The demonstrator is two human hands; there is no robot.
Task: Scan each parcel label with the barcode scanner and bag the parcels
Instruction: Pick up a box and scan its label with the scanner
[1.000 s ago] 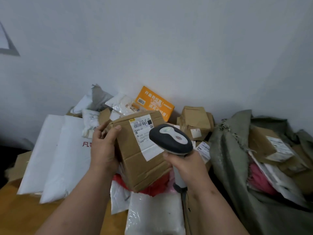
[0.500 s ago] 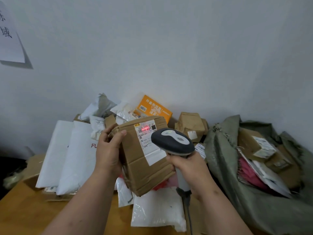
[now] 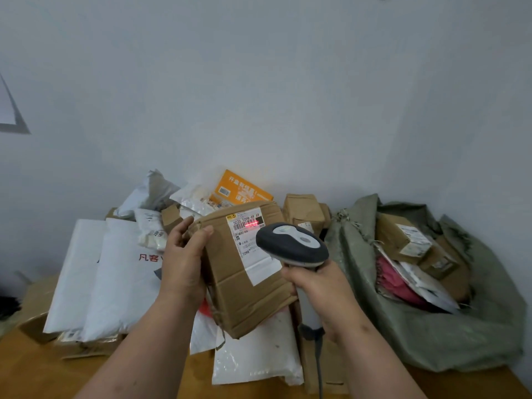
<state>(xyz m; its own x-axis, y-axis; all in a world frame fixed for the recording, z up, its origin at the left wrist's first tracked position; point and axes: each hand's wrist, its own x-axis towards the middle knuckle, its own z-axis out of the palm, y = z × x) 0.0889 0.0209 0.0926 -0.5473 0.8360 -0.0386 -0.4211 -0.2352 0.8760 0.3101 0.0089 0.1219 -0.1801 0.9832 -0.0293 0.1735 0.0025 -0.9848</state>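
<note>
My left hand (image 3: 184,263) grips the left edge of a crumpled brown cardboard parcel (image 3: 239,292), held up above the pile. Its white label (image 3: 247,240) faces me, and a red scan line glows on the barcode near the label's top. My right hand (image 3: 319,289) grips the handle of a dark grey barcode scanner (image 3: 290,244), whose head points at that label. The scanner's cable hangs down below my wrist. A grey-green woven sack (image 3: 431,321) lies open at the right with several parcels inside.
Large white mailer bags (image 3: 115,277) lie at the left, another white mailer (image 3: 253,358) below the held parcel. An orange box (image 3: 241,190) and small brown boxes (image 3: 302,208) sit against the wall. All rest on a wooden table (image 3: 28,372).
The red scan line appeared on the barcode half a second ago and still glows. Both hands with parcel and scanner keep nearly the same pose; the view shifted slightly.
</note>
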